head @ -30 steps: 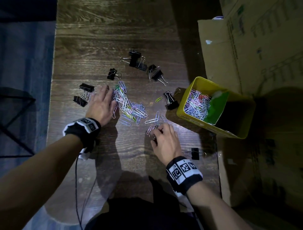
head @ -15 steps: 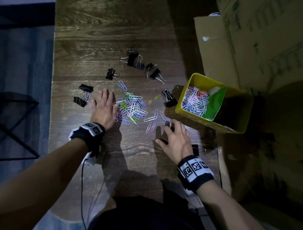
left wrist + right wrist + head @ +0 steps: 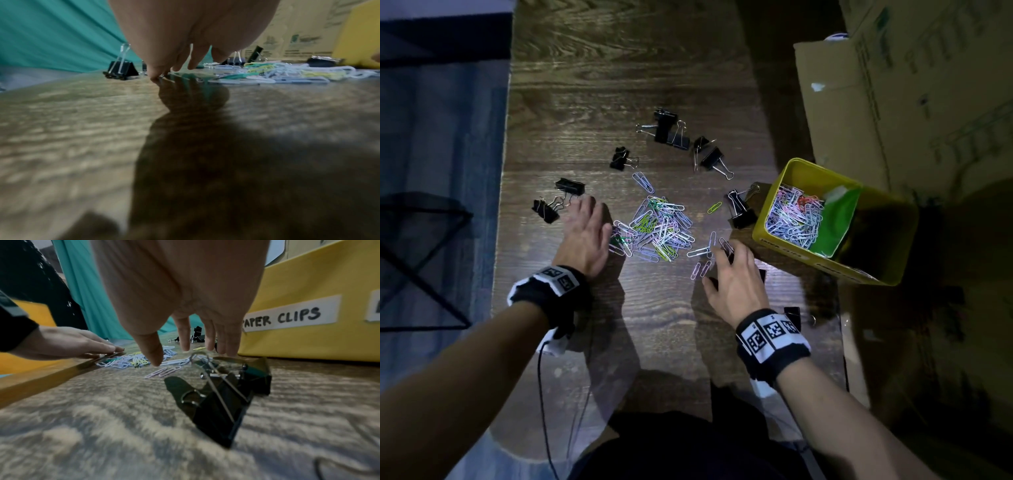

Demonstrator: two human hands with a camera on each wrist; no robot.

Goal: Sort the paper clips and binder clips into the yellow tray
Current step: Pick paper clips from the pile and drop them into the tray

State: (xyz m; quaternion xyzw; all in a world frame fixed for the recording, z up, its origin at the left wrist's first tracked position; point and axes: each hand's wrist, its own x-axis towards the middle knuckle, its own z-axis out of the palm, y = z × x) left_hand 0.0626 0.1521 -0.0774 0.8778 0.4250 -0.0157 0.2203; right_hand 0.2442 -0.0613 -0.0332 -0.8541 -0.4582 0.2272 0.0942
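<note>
A pile of coloured paper clips lies mid-table. My left hand rests flat at its left edge, fingers straight and touching the table and the nearest clips. My right hand is spread, fingers straight, holding nothing. In the right wrist view it hovers over two black binder clips, fingertips near loose paper clips. The yellow tray stands to the right with paper clips in its left compartment beside a green divider. Its label reads PAPER CLIPS.
Several black binder clips are scattered on the wooden table: far ones, one beside the tray, two left of my left hand, one by my right wrist. A cardboard box stands behind the tray.
The left hand has pushed the paper clips rightward into a tighter pile. The right hand has gone from curled over loose clips to spread, and shifted right toward the tray.
</note>
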